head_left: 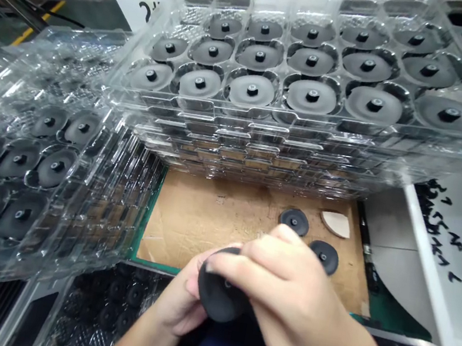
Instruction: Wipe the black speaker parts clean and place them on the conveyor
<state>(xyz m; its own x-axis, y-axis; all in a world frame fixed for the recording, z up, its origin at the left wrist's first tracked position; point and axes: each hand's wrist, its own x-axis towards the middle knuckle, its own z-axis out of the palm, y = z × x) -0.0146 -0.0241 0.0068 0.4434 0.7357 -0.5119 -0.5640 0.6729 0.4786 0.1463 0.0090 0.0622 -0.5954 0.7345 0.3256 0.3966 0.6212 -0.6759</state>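
In the head view, my left hand (180,303) grips a round black disc (220,303) by its edge, above the front of the cardboard-topped bench. My right hand (292,294) reaches across the disc from the right, its fingers bent and a fingertip pressing on the face near the upper left rim. Part of the disc, including most of its hub, is hidden under these fingers. Two similar discs with small central hubs lie on the cardboard (206,210): one disc (294,221) beyond my right hand, another disc (324,257) to its right. A pale curved-edged piece (336,223) lies near them.
A tall stack of clear plastic trays (268,114) holding rows of discs stands at the back. Another tray stack (71,216) leans in from the left. At right is a white panel (435,257) with black handwriting. A dark pen-like tool (370,260) lies along the cardboard's right edge.
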